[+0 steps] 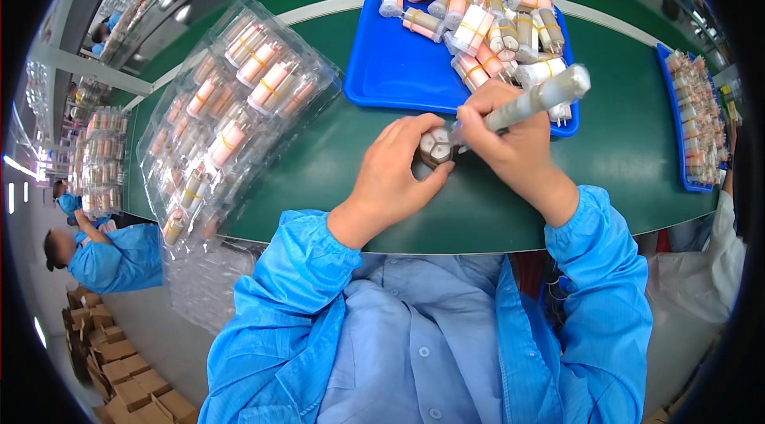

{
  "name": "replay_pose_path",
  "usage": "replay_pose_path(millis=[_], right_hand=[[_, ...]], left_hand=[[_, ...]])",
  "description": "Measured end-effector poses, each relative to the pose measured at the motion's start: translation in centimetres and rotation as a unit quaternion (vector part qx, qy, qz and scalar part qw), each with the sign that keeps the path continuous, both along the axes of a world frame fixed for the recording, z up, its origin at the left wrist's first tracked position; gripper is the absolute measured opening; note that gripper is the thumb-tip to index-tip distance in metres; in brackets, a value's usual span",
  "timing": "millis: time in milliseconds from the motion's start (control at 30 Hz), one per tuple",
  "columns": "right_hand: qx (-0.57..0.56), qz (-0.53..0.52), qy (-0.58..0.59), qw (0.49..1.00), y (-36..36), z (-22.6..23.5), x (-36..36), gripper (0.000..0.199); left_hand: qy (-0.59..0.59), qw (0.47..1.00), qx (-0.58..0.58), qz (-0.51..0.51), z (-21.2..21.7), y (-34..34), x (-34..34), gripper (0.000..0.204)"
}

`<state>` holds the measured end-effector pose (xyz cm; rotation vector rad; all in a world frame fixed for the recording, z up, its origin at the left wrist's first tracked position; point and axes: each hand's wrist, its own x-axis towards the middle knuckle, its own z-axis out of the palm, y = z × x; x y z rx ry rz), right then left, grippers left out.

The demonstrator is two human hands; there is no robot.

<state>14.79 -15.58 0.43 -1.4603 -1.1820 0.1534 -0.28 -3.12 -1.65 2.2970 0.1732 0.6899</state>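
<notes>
The left hand (396, 177) is cupped around a small part (435, 147), fingers and thumb closed on it, holding it just above the green belt (335, 177) near the person's chest. The part shows a pale, segmented end face with a darker body below; more of it is hidden by the fingers. The right hand (510, 149) is clamped around a long grey-white tool (535, 99), gripped like a pen, its lower tip meeting the part's end face and its thick upper end tilted up and to the right. The two hands are close together, touching or nearly so at the part.

Just beyond the right hand lies a blue tray (398, 65) on the belt; its right half is heaped with white-and-orange parts (486, 25) wrapped with yellow bands, its left half bare. The tool's upper end overlaps the tray's near right corner in the view.

To the left, clear blister trays (231, 113) lie stacked at a slant, their pockets filled with similar orange parts. At the far right a second blue tray (693, 121) holds more parts, beside another person's white sleeve (721, 249). Further left, a person in a blue coat (119, 257) sits lower down, with cardboard boxes (119, 360) on the floor.
</notes>
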Motion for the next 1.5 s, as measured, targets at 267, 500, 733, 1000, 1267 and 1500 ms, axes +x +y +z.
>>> replay_pose_path(millis=[267,500,733,1000,1267,1500], right_hand=[[-0.019,0.011,-0.019,1.0,0.2,-0.9,0.3,0.013],[-0.009,0.005,-0.017,1.0,0.1,-0.7,0.2,0.011],[0.011,0.029,0.032,0.999,0.2,-0.7,0.6,0.011],[-0.034,0.026,-0.003,0.999,0.2,-1.3,0.5,0.014],[0.02,-0.026,0.171,0.985,0.8,-0.7,1.5,0.014],[0.007,-0.014,0.087,0.996,0.0,-0.9,1.0,0.014]], left_hand=[[0.031,0.997,-0.073,-0.023,-0.6,-0.1,-0.2,0.066],[0.078,0.996,0.027,0.032,-0.1,-0.2,0.2,0.065],[0.021,0.995,-0.089,-0.033,-0.4,-0.5,0.0,0.073],[0.056,0.99,-0.122,-0.045,-0.1,-0.5,-0.1,0.072],[0.053,0.969,-0.236,-0.048,-0.9,1.0,-1.4,0.055],[-0.08,0.973,0.13,0.174,7.8,4.3,-7.8,0.052]])
